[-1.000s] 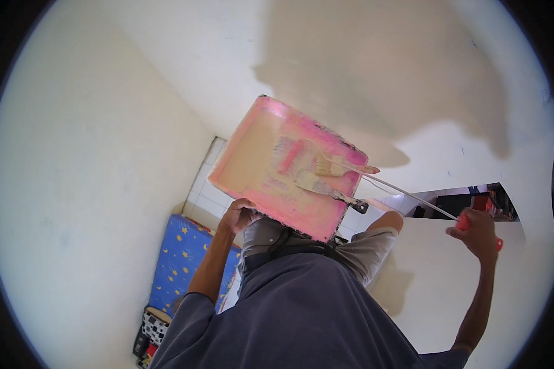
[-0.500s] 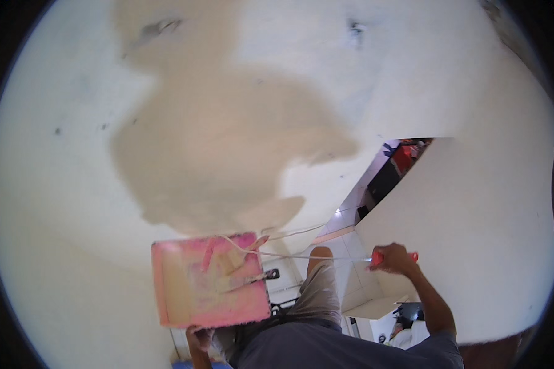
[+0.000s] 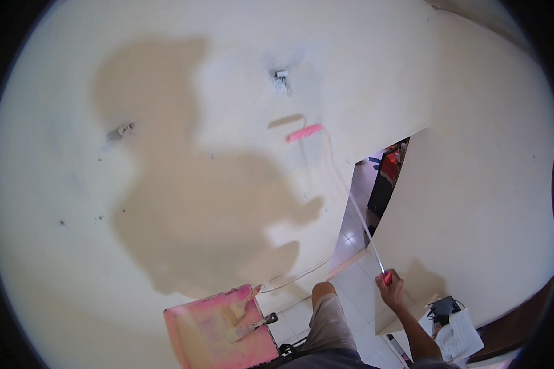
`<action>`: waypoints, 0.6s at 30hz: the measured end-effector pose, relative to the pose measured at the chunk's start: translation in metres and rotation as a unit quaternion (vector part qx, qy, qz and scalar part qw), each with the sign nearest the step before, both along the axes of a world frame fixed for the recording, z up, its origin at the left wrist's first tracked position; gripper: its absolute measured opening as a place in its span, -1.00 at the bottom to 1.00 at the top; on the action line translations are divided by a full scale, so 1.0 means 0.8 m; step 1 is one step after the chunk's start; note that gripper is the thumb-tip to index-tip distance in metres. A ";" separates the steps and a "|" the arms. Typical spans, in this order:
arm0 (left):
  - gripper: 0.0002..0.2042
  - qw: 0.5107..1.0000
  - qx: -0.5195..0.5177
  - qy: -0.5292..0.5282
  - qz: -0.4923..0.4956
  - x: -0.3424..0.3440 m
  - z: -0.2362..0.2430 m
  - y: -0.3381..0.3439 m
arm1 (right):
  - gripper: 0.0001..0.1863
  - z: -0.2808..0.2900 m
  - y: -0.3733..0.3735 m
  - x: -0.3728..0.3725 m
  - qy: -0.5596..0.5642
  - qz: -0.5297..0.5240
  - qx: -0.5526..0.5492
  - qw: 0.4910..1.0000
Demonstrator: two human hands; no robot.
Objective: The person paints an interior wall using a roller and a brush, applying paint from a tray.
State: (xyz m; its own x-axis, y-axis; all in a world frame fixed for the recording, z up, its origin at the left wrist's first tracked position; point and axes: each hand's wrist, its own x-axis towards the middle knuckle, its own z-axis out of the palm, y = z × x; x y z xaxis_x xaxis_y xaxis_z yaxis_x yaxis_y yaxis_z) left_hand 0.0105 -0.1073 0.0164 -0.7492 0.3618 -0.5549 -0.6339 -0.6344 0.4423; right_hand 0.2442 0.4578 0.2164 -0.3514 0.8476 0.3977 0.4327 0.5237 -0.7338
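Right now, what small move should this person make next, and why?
Probably, the right hand should ease the pink roller toward the wall. The roller is away from the paint tray, and its shadow falls apart from it, suggesting a gap, though this view cannot confirm that.

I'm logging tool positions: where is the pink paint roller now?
In the head view, the pink paint roller is above and right of centre, below the nearer rough wall patch; the right hand holds it.
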 end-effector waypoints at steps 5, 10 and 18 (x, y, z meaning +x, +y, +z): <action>-0.93 0.994 -0.064 0.077 0.031 0.008 0.010 0.024 | -0.75 0.044 0.081 -0.062 0.068 -0.025 0.032 0.997; -0.91 1.000 0.022 0.022 0.007 0.001 0.017 0.011 | -0.76 0.090 0.134 -0.137 0.114 -0.012 0.106 0.988; -0.92 0.991 0.096 0.079 -0.052 -0.001 -0.012 -0.015 | -0.69 0.114 0.167 -0.215 0.100 -0.010 0.112 0.989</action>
State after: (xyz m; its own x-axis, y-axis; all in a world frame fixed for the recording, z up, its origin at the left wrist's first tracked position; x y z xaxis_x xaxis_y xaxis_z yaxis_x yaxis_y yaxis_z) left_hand 0.0094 -0.1193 0.0069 -0.7741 0.5289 -0.3479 -0.6330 -0.6514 0.4183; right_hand 0.0720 0.5917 0.3079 -0.2299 0.7360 0.6367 0.3021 0.6759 -0.6722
